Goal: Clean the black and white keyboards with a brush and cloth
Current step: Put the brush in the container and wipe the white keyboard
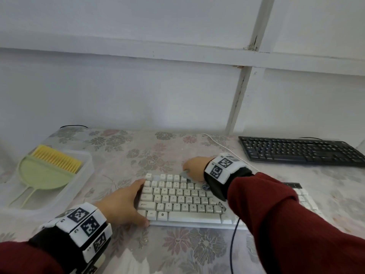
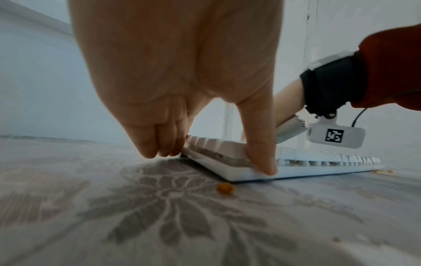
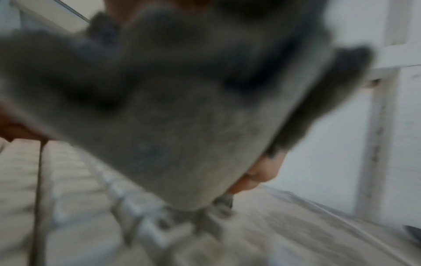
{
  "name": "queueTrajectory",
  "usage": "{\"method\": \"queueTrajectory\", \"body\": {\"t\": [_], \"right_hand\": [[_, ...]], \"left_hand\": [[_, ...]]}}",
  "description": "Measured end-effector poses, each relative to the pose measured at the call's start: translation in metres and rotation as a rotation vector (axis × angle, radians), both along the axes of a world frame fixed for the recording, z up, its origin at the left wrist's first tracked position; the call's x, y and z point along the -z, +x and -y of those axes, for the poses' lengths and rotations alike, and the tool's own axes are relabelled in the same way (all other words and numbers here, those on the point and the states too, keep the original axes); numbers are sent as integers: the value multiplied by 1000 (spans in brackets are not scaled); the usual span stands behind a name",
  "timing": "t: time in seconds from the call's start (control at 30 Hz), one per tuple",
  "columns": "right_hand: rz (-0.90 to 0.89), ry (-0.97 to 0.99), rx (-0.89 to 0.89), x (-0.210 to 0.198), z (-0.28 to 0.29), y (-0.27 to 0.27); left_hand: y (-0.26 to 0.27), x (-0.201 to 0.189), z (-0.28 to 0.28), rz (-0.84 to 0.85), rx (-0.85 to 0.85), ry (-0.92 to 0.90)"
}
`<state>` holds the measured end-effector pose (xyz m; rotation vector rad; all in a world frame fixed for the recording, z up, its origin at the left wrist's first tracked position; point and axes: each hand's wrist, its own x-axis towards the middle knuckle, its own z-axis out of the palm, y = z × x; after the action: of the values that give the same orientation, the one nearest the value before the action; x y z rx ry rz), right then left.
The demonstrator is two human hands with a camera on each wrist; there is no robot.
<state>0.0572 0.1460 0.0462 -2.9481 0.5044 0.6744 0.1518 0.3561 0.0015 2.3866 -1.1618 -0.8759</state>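
- White keyboard lies flat on the floral tablecloth, nearest the viewer; taken here as landmark.
- Left hand clamps the keyboard's left end: thumb on the near front edge, fingers curled down at the far corner.
- Right hand sits over the keyboard's top key row, left of centre, closed around a grey cloth.
- Cloth edge meets the keys there; the right wrist view is heavily blurred, so contact is probable, not certain.
- Black keyboard lies beyond and right of the white one, well apart.
- Yellow brush rests with a green dustpan in a clear tray, left of the white keyboard.
- Small orange crumb on the cloth just before the keyboard's left front corner.
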Motion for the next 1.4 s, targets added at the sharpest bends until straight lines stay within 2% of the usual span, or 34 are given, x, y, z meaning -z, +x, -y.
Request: {"method": "queueTrajectory", "body": {"t": [0.17, 0.53, 0.7, 0.9, 1.07, 1.23, 1.33, 1.4], "right_hand": [[-53, 16, 102, -18, 33, -55], [-110, -51, 317, -20, 100, -131], [102, -41, 468, -29, 128, -160], [79, -8, 475, -1, 133, -181], [10, -86, 509, 2, 152, -197], [-118, -268, 600, 0, 168, -204], [56, -231, 607, -10, 152, -180], [235, -117, 508, -20, 117, -145]], "left_hand": [[-1, -1, 1, 6, 4, 4], [-3, -3, 1, -17, 9, -2], [-3, -3, 1, -36, 6, -3], [-7, -6, 1, -39, -1, -17], [-10, -9, 2, -50, -5, -23], [-11, -10, 2, -72, -20, -26], [-9, -8, 2, -87, -28, -23], [-8, -8, 2, -99, -34, -24]]}}
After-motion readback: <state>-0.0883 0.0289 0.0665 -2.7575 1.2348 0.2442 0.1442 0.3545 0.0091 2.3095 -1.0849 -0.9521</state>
